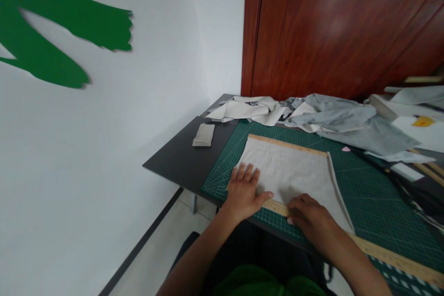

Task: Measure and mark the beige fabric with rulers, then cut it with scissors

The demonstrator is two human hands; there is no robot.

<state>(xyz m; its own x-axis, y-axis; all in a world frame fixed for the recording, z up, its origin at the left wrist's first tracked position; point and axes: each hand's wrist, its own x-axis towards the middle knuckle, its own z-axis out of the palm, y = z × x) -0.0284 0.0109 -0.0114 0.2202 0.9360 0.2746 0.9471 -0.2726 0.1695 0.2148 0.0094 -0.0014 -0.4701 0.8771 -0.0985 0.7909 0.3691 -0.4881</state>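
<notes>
A pale piece of cloth (291,166) lies flat on a green cutting mat (367,194). My left hand (243,195) rests palm down on the cloth's near left part, fingers spread and thumb stretched to the right. Along the near edge runs a long wooden ruler (391,253), which extends well past the cloth to the right. My right hand (312,221) has its fingers bent over this ruler, thumb at its near side. A second wooden ruler (287,144) lies along the cloth's far edge. The cloth's right edge looks folded or rolled.
A small folded stack of beige cloth (203,135) sits on the dark table (180,152) at left. Crumpled white and grey fabric (340,113) is heaped at the back. Scissors (388,171) and papers lie at right. A white wall (156,101) borders the left.
</notes>
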